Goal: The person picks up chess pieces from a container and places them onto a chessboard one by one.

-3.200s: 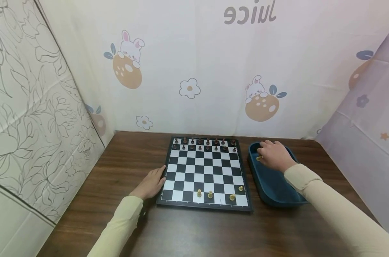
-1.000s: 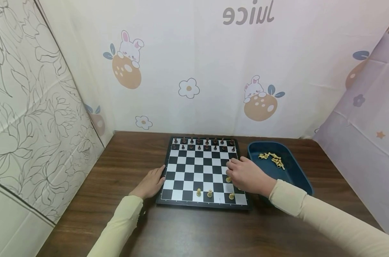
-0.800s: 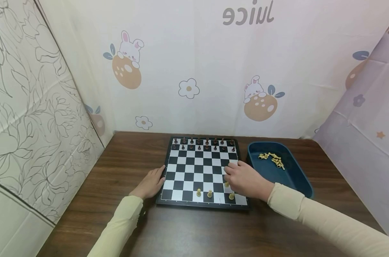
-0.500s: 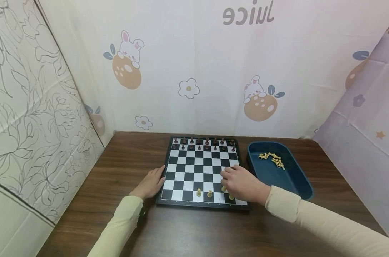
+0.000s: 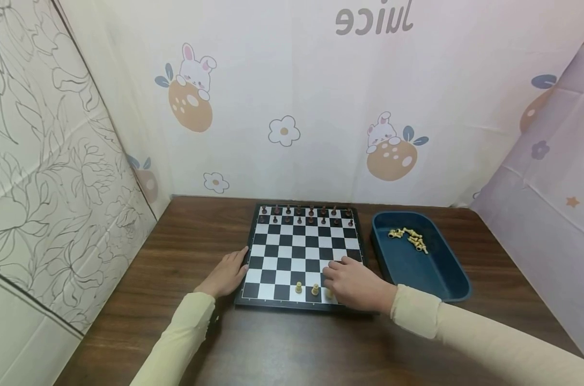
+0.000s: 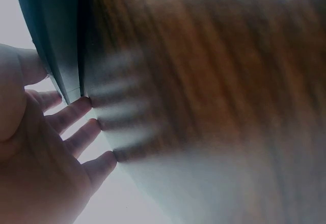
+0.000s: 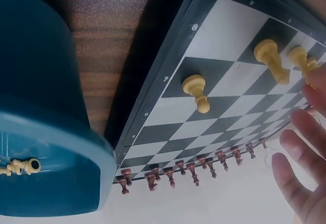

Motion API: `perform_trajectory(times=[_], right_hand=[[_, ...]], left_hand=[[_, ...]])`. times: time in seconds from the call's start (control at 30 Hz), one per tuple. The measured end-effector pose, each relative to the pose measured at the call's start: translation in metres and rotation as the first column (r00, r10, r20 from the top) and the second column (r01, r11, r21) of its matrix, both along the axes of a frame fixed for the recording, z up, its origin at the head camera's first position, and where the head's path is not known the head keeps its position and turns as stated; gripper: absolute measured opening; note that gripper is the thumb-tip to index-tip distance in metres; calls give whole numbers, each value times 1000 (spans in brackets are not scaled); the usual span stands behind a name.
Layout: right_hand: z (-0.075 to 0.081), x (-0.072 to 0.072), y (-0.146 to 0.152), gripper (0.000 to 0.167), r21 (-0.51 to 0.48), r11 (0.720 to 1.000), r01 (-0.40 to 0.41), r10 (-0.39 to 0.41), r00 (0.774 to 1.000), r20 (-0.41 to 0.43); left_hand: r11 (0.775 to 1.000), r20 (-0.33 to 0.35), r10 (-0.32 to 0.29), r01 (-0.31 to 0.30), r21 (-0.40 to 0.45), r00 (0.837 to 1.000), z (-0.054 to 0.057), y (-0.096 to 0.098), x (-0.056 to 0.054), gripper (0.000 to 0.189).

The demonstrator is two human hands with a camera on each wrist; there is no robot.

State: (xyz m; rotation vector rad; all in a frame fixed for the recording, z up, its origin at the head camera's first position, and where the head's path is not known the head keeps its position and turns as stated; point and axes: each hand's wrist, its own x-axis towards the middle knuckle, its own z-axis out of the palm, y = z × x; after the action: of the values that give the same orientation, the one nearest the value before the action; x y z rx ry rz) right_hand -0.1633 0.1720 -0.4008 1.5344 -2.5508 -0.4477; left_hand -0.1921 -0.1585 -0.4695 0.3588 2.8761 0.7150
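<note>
A black-and-white chessboard (image 5: 284, 252) lies on the wooden table. My left hand (image 5: 226, 274) rests at its left edge, fingers straight and fingertips on the tabletop in the left wrist view. Over the near right of the board, my right hand (image 5: 356, 284) pinches a cream chess piece (image 5: 329, 294) at the near row. Two cream pieces stand to its left, one a rook-like piece (image 5: 315, 290). In the right wrist view a cream pawn (image 7: 196, 92) and a taller cream piece (image 7: 272, 61) stand on the board; the hand hides both in the head view.
A blue tray (image 5: 446, 273) stands right of the board, with several cream chess pieces (image 5: 412, 238) lying at its far end. Two rows of dark red chess pieces (image 5: 311, 220) line the board's far side. A printed curtain (image 5: 292, 96) hangs behind the table.
My right hand has carried a cream chess piece from above the tray leftward onto the board, then further toward the near row. My left hand has stayed at the board's left edge.
</note>
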Motion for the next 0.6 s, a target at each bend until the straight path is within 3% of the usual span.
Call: perform_trajectory(times=[0.43, 0.6], right_hand=[[4, -2, 0, 31, 22, 1000, 13, -13, 1000, -17], [8, -3, 5, 23, -12, 999, 33, -33, 999, -34]], left_hand=[[1000, -2, 3, -3, -1, 1000, 0, 2, 0, 56], [1000, -4, 6, -6, 1, 1000, -1, 1, 0, 55]])
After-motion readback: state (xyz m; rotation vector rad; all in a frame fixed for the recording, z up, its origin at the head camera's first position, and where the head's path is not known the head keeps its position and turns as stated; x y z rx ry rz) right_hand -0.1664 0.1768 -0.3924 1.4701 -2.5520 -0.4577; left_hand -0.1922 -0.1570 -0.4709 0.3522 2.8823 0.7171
